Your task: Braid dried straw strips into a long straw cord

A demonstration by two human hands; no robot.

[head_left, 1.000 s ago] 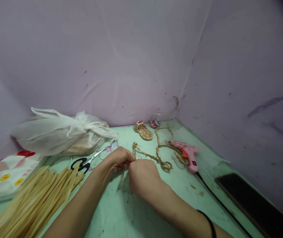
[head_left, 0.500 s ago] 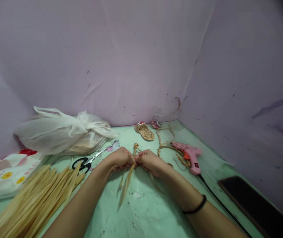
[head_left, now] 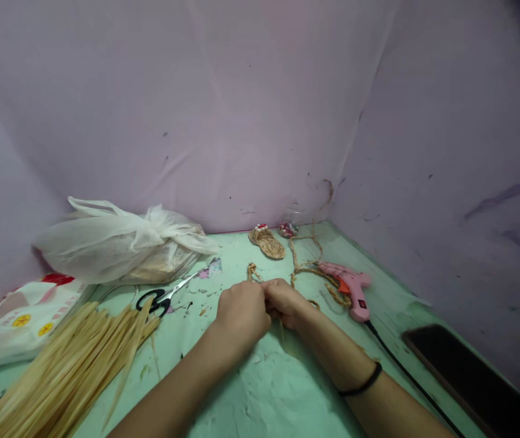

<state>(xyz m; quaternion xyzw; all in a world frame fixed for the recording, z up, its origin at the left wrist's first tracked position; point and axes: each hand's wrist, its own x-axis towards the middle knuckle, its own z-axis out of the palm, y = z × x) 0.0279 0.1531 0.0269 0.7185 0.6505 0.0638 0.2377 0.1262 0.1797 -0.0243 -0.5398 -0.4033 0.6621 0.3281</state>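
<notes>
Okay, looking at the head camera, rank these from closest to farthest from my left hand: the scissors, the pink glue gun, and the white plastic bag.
From the left hand:
1. Scissors, just to its left.
2. Pink glue gun, to the right, beyond the right hand.
3. White plastic bag, far left, by the wall.

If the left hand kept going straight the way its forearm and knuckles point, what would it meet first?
The left hand points up and to the right, and it already touches the right hand over the braided tan straw cord. Past those, the small woven straw sandal seems next, though depth is unclear.
</notes>
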